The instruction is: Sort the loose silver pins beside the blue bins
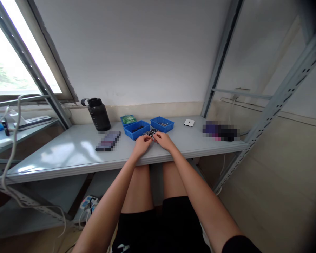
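My left hand (142, 144) and my right hand (162, 140) meet over the front part of the table, fingertips nearly touching. Both are closed in a pinch; whatever sits between the fingers is too small to make out. Just behind them lies a pile of small black and white parts (150, 132), partly covered by my hands. Left of the pile stands a blue bin (138, 134) with dark small pieces inside. Another blue bin (169, 128), behind my right hand, holds small silvery pieces. Behind the first bin is a blue tray (123, 121) with something green in it.
A black water bottle (99, 115) stands at the back left, with a blurred-out flat object (108, 140) in front of it. A white square item (189, 122) lies to the right, and farther right are blurred dark objects (221, 131). Metal rack posts (223, 52) flank the table (76, 154).
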`<action>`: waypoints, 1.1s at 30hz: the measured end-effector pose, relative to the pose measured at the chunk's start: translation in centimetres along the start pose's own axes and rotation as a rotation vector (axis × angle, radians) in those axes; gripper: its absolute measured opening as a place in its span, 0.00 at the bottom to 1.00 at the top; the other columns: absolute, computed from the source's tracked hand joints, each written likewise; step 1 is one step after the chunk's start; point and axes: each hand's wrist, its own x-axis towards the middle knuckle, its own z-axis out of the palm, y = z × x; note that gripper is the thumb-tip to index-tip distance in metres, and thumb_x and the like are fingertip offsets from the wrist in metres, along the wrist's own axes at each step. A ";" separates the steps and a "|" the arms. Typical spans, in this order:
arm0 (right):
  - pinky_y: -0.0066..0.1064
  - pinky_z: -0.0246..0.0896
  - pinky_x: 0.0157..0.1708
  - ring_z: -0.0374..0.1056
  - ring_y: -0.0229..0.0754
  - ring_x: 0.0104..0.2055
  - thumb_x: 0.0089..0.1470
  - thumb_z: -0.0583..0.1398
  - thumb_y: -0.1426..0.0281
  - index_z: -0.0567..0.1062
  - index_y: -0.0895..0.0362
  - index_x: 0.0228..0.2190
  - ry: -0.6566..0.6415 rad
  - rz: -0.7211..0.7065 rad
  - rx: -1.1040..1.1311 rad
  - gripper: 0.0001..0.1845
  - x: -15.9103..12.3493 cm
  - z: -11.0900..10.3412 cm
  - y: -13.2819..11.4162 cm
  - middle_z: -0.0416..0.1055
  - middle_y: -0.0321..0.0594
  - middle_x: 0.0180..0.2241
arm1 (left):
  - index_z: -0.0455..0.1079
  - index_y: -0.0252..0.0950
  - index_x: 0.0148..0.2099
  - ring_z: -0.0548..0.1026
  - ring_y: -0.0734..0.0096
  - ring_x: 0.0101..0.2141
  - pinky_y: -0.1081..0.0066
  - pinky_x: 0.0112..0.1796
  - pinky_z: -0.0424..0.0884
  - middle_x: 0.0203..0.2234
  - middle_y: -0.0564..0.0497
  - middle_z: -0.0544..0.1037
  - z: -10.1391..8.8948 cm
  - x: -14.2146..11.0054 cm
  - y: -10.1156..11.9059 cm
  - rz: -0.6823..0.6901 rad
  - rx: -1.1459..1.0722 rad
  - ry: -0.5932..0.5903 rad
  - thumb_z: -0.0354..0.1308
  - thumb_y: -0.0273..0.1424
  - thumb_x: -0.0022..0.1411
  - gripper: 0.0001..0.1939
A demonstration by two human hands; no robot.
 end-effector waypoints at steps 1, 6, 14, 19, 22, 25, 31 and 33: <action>0.27 0.57 0.32 0.66 0.37 0.28 0.57 0.53 0.63 0.72 0.57 0.25 0.000 -0.001 0.001 0.15 0.0 0.0 0.0 0.73 0.36 0.25 | 0.70 0.32 0.44 0.75 0.68 0.37 0.62 0.39 0.74 0.38 0.49 0.76 0.0 0.0 0.0 0.000 -0.002 0.001 0.55 0.36 0.66 0.12; 0.27 0.58 0.33 0.66 0.37 0.29 0.57 0.53 0.63 0.72 0.57 0.25 0.004 -0.001 0.008 0.15 0.0 0.0 0.0 0.73 0.36 0.25 | 0.71 0.32 0.43 0.76 0.68 0.36 0.63 0.39 0.74 0.37 0.49 0.76 0.0 0.0 -0.1 -0.006 -0.028 0.010 0.56 0.36 0.65 0.12; 0.27 0.57 0.32 0.66 0.38 0.28 0.58 0.54 0.62 0.73 0.57 0.26 -0.002 0.006 0.009 0.15 0.1 0.1 0.2 0.73 0.36 0.25 | 0.70 0.32 0.43 0.75 0.70 0.35 0.64 0.37 0.74 0.36 0.49 0.76 0.1 0.0 -0.1 -0.023 -0.076 0.031 0.55 0.36 0.66 0.12; 0.28 0.57 0.32 0.66 0.37 0.28 0.58 0.53 0.62 0.73 0.57 0.25 -0.004 0.000 0.006 0.15 0.0 0.0 0.1 0.73 0.36 0.25 | 0.70 0.32 0.43 0.75 0.70 0.34 0.65 0.37 0.74 0.36 0.49 0.76 0.1 0.0 -0.1 -0.008 -0.091 0.038 0.55 0.36 0.66 0.12; 0.28 0.57 0.32 0.66 0.38 0.28 0.58 0.54 0.62 0.73 0.57 0.25 -0.005 -0.001 0.007 0.15 0.0 0.0 0.0 0.73 0.36 0.24 | 0.70 0.32 0.43 0.75 0.70 0.34 0.65 0.36 0.74 0.35 0.50 0.76 0.1 0.1 -0.3 0.003 -0.093 0.041 0.55 0.36 0.66 0.12; 0.28 0.57 0.33 0.67 0.38 0.29 0.58 0.53 0.63 0.73 0.57 0.25 -0.006 -0.003 0.009 0.15 0.0 0.0 -0.1 0.73 0.36 0.25 | 0.71 0.32 0.42 0.75 0.70 0.34 0.65 0.36 0.74 0.35 0.50 0.76 0.2 0.2 -0.6 0.012 -0.095 0.044 0.55 0.37 0.66 0.12; 0.27 0.57 0.34 0.67 0.38 0.29 0.58 0.53 0.63 0.73 0.57 0.26 -0.007 0.000 0.004 0.15 -0.1 0.0 0.0 0.74 0.36 0.26 | 0.70 0.32 0.44 0.75 0.69 0.35 0.64 0.37 0.74 0.36 0.49 0.76 0.3 0.3 -0.9 0.015 -0.090 0.040 0.55 0.36 0.66 0.12; 0.27 0.57 0.33 0.67 0.38 0.29 0.58 0.53 0.63 0.73 0.57 0.26 -0.008 0.004 0.001 0.15 0.0 0.0 0.1 0.73 0.36 0.25 | 0.70 0.32 0.44 0.75 0.69 0.35 0.64 0.37 0.74 0.37 0.49 0.76 0.3 0.3 -0.9 0.014 -0.088 0.039 0.55 0.36 0.66 0.12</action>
